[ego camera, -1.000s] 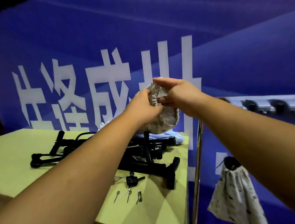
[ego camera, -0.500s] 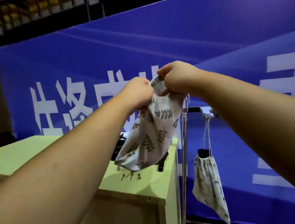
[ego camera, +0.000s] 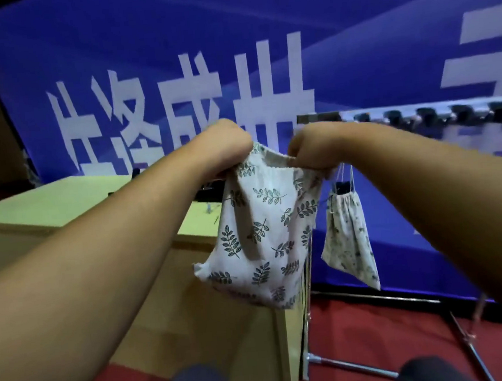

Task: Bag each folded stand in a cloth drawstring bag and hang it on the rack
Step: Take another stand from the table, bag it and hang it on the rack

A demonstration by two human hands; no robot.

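Observation:
A white cloth drawstring bag with a dark leaf print [ego camera: 262, 232] hangs in the air in front of me, limp and flat. My left hand [ego camera: 224, 145] grips the left side of its mouth and my right hand [ego camera: 311, 145] grips the right side, with the rim stretched between them. A second printed bag [ego camera: 347, 233], full and drawn closed, hangs by its cords from the rack's top bar [ego camera: 419, 111] behind my right hand. The black folded stands on the table are almost wholly hidden behind my left arm and the bag.
A pale green table [ego camera: 62, 200] stands at the left, its right edge against the rack's chrome upright [ego camera: 308, 282]. The rack bar carries several dark hooks. A blue banner fills the background. Red carpet and the rack's floor bars lie below right.
The bag, bunched small between both hands one second ago, has dropped open to full length, and my hands have pulled apart along its mouth. The view has tilted down.

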